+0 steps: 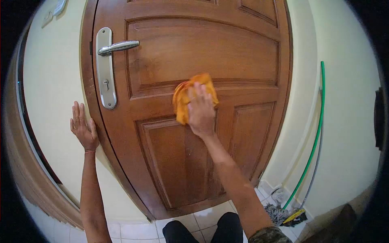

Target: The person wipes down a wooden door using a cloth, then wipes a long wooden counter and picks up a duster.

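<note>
A brown wooden door point(202, 48) with raised panels fills the middle of the head view. My right hand point(201, 111) presses an orange cloth point(181, 101) against it, on the rail between the upper and lower panels. The hand is slightly blurred, and part of the cloth is covered by it. To the left, my left hand point(84, 128) lies flat on the cream wall beside the door frame, fingers stretched and nothing held. Above that hand, a metal handle point(119, 47) sticks out from its long plate point(106, 69), where a key cylinder shows.
A mop's green pole point(315, 150) leans in the right corner, its grey strands point(276, 214) on the white floor tiles point(139, 231). Near it is a yellow-and-black brush-like item point(294, 216). A light switch point(47, 18) sits on the wall at upper left.
</note>
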`<state>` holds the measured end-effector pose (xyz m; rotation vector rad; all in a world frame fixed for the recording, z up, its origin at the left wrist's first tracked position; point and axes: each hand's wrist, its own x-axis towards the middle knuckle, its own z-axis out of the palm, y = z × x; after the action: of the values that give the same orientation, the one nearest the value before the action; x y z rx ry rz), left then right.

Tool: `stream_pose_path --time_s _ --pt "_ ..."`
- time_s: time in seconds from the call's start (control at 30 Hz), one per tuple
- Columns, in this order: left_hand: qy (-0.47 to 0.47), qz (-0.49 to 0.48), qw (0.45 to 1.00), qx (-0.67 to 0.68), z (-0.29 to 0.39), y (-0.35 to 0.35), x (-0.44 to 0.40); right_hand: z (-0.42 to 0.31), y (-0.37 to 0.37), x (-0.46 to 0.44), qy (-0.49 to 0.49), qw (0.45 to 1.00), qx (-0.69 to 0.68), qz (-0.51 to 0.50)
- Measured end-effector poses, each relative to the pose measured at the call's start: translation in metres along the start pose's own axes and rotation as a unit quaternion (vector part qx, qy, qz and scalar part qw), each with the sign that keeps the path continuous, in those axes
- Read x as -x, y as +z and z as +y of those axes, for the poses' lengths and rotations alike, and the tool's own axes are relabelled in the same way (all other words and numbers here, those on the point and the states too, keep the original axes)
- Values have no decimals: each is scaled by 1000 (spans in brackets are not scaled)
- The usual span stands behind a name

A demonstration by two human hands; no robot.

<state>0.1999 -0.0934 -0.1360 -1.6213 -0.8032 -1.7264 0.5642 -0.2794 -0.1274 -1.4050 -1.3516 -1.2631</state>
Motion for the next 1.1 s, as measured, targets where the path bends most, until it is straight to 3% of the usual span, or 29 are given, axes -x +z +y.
stream_pose_path --time_s 0.13,0.2,0.23,0.33,0.4,0.43,0.5,0.57,0.63,0.73,0.77,0.83,0.9,0.97,1.1 --pt "-2 -2 1000 1 1 -1 1 10 0 10 100 993 44 45" --pt "-2 -2 1000 -6 0 0 0 8 -5 15 -49 998 -6 -27" --pt "-3 -2 1000 -14 0 1 1 14 -8 15 -49 998 -3 -27" --pt "9 4 1000 -14 2 -2 0 39 -10 10 5 1000 -15 -1" --pt "10 7 1000 -12 1 -2 1 51 -1 14 99 991 83 43" --pt "14 3 1000 -12 0 -1 0 50 -2 16 100 990 84 47" --pt "15 -2 1000 -22 1 -2 1 47 -10 19 -21 1000 8 -19" --pt "9 3 1000 13 9 -5 -4 63 -18 14 -32 999 -4 -42" --pt "8 9 999 39 19 -1 -7 82 -18 12 81 995 22 50" --pt "-35 35 985 164 25 10 -9 82 -14 16 68 994 23 82" --pt "-39 49 991 118 31 12 -8 81 -17 17 72 994 24 80" --pt "-50 79 995 27 44 18 -5 82 -26 20 -88 995 -20 -32" --pt "-46 81 995 21 47 19 -4 104 -24 17 -82 996 -38 -9" --pt "-42 83 996 12 46 20 -3 118 -26 15 80 993 20 89" --pt "-19 81 996 -13 40 23 -3 122 -26 27 -18 999 6 44"
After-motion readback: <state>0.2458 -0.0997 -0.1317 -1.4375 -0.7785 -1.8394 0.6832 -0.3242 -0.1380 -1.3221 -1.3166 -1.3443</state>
